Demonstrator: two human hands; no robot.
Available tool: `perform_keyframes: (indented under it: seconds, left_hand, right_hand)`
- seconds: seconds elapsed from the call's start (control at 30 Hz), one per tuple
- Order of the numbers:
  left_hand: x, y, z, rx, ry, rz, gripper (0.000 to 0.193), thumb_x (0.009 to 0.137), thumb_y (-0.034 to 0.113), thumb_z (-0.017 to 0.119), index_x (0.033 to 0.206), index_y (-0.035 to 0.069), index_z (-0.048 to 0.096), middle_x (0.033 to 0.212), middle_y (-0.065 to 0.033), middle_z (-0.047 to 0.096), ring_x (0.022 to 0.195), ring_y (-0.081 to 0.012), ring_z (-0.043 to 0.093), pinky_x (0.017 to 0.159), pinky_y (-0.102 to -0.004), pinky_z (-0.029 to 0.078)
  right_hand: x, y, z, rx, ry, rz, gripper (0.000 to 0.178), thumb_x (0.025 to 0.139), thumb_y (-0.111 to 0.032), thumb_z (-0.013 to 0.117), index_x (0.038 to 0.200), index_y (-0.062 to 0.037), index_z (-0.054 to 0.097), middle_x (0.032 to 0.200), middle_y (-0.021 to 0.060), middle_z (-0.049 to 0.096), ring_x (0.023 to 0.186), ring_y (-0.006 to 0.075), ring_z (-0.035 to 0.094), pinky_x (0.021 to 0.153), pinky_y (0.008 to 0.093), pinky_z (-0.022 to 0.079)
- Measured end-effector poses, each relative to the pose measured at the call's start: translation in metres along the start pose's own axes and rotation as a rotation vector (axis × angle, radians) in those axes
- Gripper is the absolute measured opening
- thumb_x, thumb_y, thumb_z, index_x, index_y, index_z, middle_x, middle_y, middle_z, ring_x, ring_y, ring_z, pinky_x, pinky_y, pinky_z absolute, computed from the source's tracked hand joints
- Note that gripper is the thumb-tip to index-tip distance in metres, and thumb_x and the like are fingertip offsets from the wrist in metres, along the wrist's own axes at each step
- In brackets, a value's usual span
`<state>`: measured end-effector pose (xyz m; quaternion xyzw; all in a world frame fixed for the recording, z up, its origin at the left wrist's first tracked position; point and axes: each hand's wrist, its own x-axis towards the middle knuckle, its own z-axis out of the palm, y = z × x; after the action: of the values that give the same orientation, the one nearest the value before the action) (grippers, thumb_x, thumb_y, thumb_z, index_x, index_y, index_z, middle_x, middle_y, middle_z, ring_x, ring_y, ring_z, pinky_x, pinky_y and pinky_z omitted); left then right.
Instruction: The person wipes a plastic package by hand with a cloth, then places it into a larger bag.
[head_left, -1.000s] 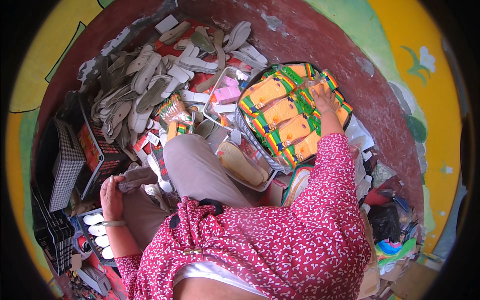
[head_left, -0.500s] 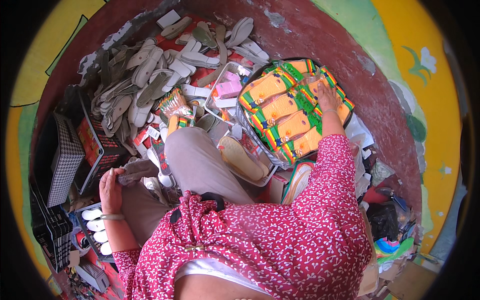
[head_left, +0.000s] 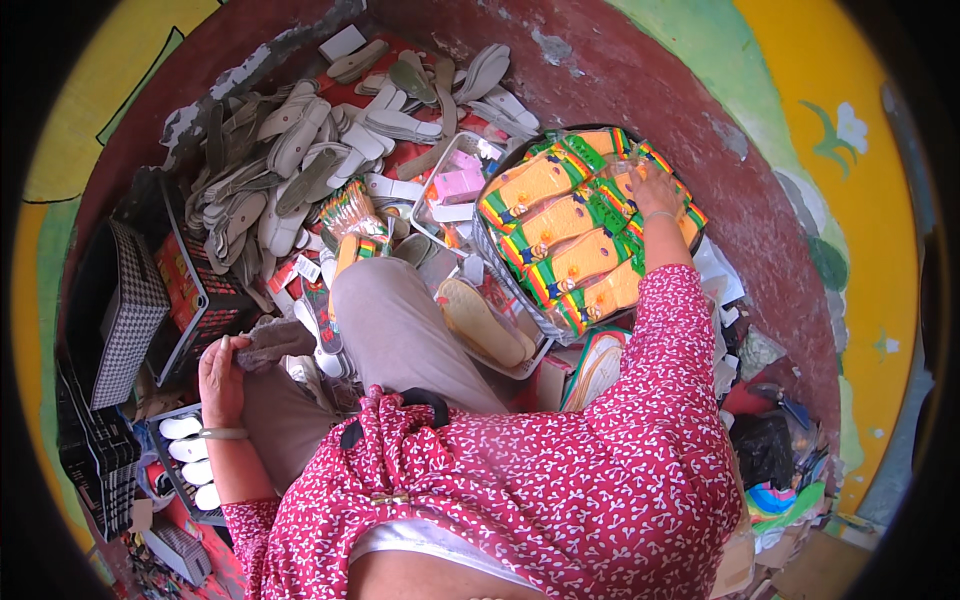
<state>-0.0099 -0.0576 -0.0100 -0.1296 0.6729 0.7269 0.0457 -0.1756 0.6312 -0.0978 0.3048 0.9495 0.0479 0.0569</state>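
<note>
And now, at the far right of the basket [head_left: 493, 262], the right hand [head_left: 655, 193] is shifted only slightly — its fingers, fanned out over the wrapping a second ago, seem drawn closer together, with the wrist a little turned. The same corner is kept under the palm, so the work appears to be held at one packet rather than moved along the rows. Whether anything is gripped cannot be told, as the fingertips are lost among the wrappers. On the other side, the left hand [head_left: 220, 378] is held half-curled beside the grey-brown cloth [head_left: 272, 345]; whether that grip is closed on it cannot be told either. The packets [head_left: 553, 222] themselves are laid in slanting rows, heaped to the top of the basket: flat, orange-yellow pieces are sealed in clear, shiny film, bordered with green and striped in red and yellow. To their left, a sprawling pile of grey and white soles [head_left: 295, 140] is left untouched.
</note>
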Motion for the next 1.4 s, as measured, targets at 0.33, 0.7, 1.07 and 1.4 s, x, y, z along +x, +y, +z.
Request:
perform_keyframes:
  seconds: [0.33, 0.7, 1.07, 1.4]
  left_hand:
    - [-0.001, 0.004, 0.008, -0.008, 0.007, -0.017, 0.025, 0.093, 0.023, 0.049, 0.092, 0.0, 0.062, 0.094, -0.0077, 0.062, 0.088, -0.0152, 0.056, 0.079, -0.0293, 0.045]
    - [-0.006, 0.009, 0.007, 0.219, 0.124, 0.007, 0.025, 0.093, 0.024, 0.05, 0.09, 0.002, 0.063, 0.09, -0.0062, 0.062, 0.083, -0.0135, 0.056, 0.072, -0.0265, 0.045]
    - [-0.018, 0.009, -0.003, -0.074, 0.025, 0.037, 0.026, 0.093, 0.022, 0.049, 0.093, 0.0, 0.062, 0.092, -0.0066, 0.062, 0.084, -0.0131, 0.057, 0.075, -0.0262, 0.045]
    - [-0.047, 0.052, 0.049, -0.204, -0.124, 0.22, 0.026, 0.094, 0.013, 0.044, 0.109, -0.005, 0.055, 0.104, -0.0103, 0.059, 0.088, -0.014, 0.058, 0.076, -0.0266, 0.047]
  right_hand:
    - [0.012, 0.006, 0.029, 0.172, -0.091, 0.124, 0.063, 0.087, -0.062, 0.028, 0.142, -0.0326, 0.019, 0.15, 0.0035, 0.013, 0.138, 0.0323, 0.01, 0.105, 0.0594, 0.01]
    - [0.012, 0.001, 0.039, 0.196, -0.111, 0.149, 0.062, 0.088, -0.061, 0.025, 0.143, -0.0321, 0.018, 0.15, 0.0034, 0.013, 0.138, 0.0323, 0.009, 0.104, 0.0585, 0.011]
    - [0.023, 0.021, 0.006, 0.48, 0.249, -0.045, 0.057, 0.09, -0.052, 0.029, 0.136, -0.0193, 0.037, 0.139, 0.0141, 0.035, 0.13, 0.034, 0.028, 0.104, 0.0501, 0.022]
    - [-0.24, -0.206, -0.083, 1.603, -0.489, -1.186, 0.065, 0.083, -0.035, 0.061, 0.134, -0.0041, 0.035, 0.133, 0.0087, 0.044, 0.117, 0.0156, 0.044, 0.1, 0.0286, 0.032]
